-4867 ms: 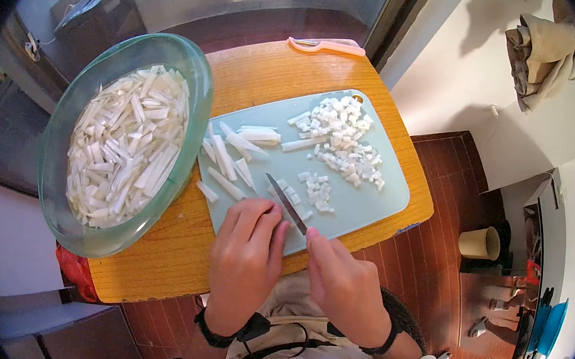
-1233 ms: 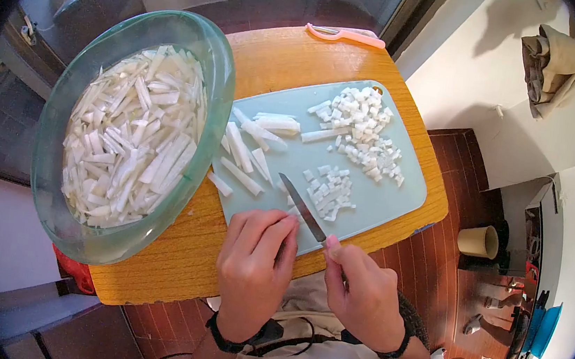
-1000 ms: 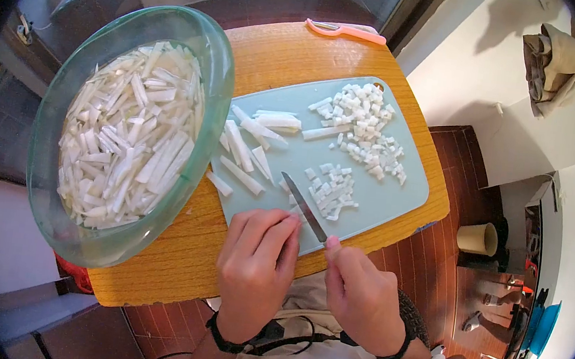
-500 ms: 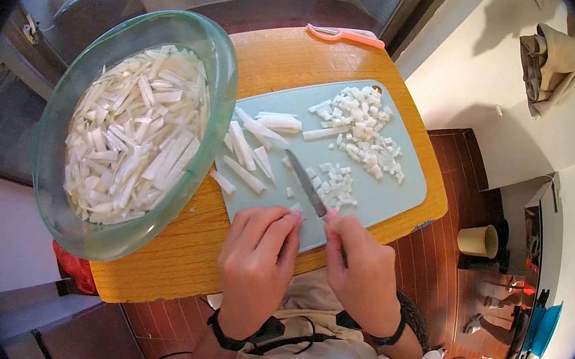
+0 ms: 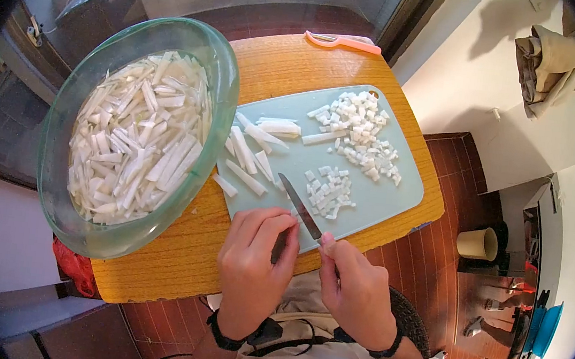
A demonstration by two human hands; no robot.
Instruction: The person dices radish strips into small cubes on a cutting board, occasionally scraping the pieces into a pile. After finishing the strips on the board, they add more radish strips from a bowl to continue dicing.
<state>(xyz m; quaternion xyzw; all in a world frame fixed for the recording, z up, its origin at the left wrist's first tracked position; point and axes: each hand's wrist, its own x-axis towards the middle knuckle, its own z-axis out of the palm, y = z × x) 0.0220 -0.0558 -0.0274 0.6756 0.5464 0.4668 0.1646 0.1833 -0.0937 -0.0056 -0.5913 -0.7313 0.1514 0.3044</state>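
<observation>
Head view: a knife lies diagonally over the near edge of the cutting board, tip pointing away and leftward. The right hand is closed around its handle. The left hand, fingers curled, presses down on the board beside the blade.

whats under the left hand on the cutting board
The left hand is cupped over the near edge of the cutting board, beside the knife. Whatever it pins down is covered by the fingers; only white strips further up show.
</observation>
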